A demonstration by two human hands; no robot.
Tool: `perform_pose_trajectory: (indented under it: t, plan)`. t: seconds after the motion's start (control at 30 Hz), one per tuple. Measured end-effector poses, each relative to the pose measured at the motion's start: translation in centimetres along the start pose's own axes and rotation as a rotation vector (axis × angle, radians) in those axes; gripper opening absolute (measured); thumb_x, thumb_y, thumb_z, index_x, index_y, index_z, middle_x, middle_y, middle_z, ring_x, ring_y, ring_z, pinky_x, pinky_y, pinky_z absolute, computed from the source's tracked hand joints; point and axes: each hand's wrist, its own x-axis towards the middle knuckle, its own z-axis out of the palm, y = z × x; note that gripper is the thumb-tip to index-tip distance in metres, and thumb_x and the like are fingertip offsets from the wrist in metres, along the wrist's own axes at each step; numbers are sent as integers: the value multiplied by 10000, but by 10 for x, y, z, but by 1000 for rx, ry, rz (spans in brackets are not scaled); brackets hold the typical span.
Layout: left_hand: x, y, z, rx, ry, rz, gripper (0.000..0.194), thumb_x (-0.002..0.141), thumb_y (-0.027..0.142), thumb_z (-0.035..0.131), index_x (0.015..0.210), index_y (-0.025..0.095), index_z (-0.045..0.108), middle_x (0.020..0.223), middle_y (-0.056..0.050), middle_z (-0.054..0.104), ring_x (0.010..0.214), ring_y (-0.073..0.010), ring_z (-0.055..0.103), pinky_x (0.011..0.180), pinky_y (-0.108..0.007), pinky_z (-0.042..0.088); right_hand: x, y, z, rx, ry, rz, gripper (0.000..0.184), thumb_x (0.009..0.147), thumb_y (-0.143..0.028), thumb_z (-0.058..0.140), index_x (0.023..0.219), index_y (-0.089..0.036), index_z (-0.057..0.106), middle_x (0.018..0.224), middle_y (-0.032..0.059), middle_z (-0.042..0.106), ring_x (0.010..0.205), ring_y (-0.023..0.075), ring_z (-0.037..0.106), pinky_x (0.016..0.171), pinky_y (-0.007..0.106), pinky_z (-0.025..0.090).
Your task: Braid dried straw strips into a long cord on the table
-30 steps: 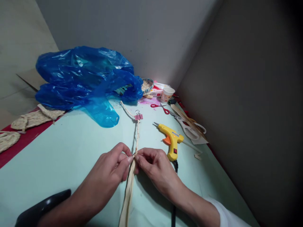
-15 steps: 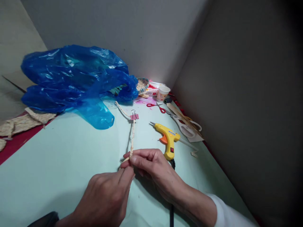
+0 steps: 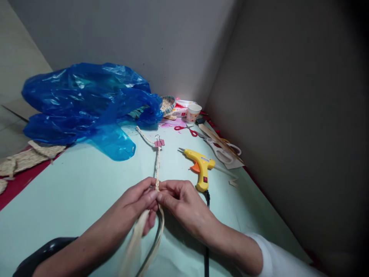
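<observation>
A thin pale braid (image 3: 158, 165) runs from a pink binder clip (image 3: 159, 143) down to my two hands. Its lower end is pinched between the thumb and fingers of my left hand (image 3: 138, 200). My right hand (image 3: 181, 200) pinches the same spot from the other side, the two thumb tips nearly meeting. Loose flat strands (image 3: 135, 238) of the same straw-like fibre hang below my hands towards the near edge, one of them blurred. Past the clip, the braid's short tail angles away to the left.
Right of my hands lies a yellow glue gun (image 3: 198, 165) with a black cord. Beyond it are white-handled scissors (image 3: 220, 150), red-handled scissors (image 3: 186, 129) and a paper cup (image 3: 193, 112). A big blue plastic bag (image 3: 86, 100) fills the back left, beside a woven basket (image 3: 168, 104).
My left hand has turned and opened out from a fist below the braid to a pinch beside my right thumb. Long loose strands now show beneath. The whole view has shifted slightly.
</observation>
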Motion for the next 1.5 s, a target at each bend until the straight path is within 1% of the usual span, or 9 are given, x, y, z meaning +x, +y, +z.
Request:
perform_pose_trajectory:
  t: [0.13,0.33,0.47,0.57,0.8,1.1,1.23,1.37,1.5]
  plan:
    - [1,-4,8,-173,-43,-115,312,858,444,538,1049,197,543,615,74,425,429,-42,218,399,-175,137,1,0,-6,-266,36,-11,188,853,-209,503,736,-134,628,638,-15,574,583,94,428,549,209,305]
    - [0,-4,6,-45,-57,21,242,872,414,519,902,179,569,595,50,474,507,-78,358,508,-199,299,-3,-3,-10,-409,-8,-39,192,918,-221,444,824,-153,597,707,4,653,627,111,511,601,220,353]
    - [2,-11,0,97,-7,3,281,902,435,458,821,178,536,516,68,438,484,-86,339,504,-219,271,-11,-7,-10,-551,16,-106,121,940,-203,421,896,-171,529,796,16,681,757,135,586,700,239,378]
    - [4,-14,-2,128,2,-38,289,889,438,470,754,184,501,457,81,408,464,-84,316,488,-219,240,-14,-12,-9,-718,-2,-69,146,952,-220,392,887,-177,515,835,35,675,768,152,580,647,245,343]
    - [5,-7,-1,37,10,-73,272,825,416,538,711,178,471,563,87,351,523,-74,290,489,-211,212,-13,-12,-4,-1104,42,-60,154,907,-233,394,823,-199,518,594,3,546,477,119,365,499,270,177]
    - [1,0,9,358,130,-2,238,815,369,465,652,196,453,565,63,382,561,-111,351,533,-248,289,-18,2,2,-1261,153,-307,141,880,-204,392,792,-197,503,624,12,579,503,146,432,509,309,173]
    - [1,-3,6,270,47,-44,249,826,366,464,639,207,424,485,76,373,498,-106,354,505,-249,280,-21,9,12,-1233,180,-414,95,834,-167,417,800,-185,504,608,13,581,489,151,476,486,303,210]
    - [1,-9,1,63,-10,-39,294,841,412,488,654,191,441,532,81,345,508,-85,297,476,-225,224,-21,21,21,-1341,222,-714,86,756,-112,455,800,-161,510,598,20,554,486,166,480,441,307,189]
    - [1,-6,-2,-77,-71,-144,320,843,449,497,661,191,442,486,94,330,439,-65,219,423,-221,148,-20,29,27,-1490,210,-954,106,791,-69,452,781,-142,528,603,28,534,510,172,479,430,307,230]
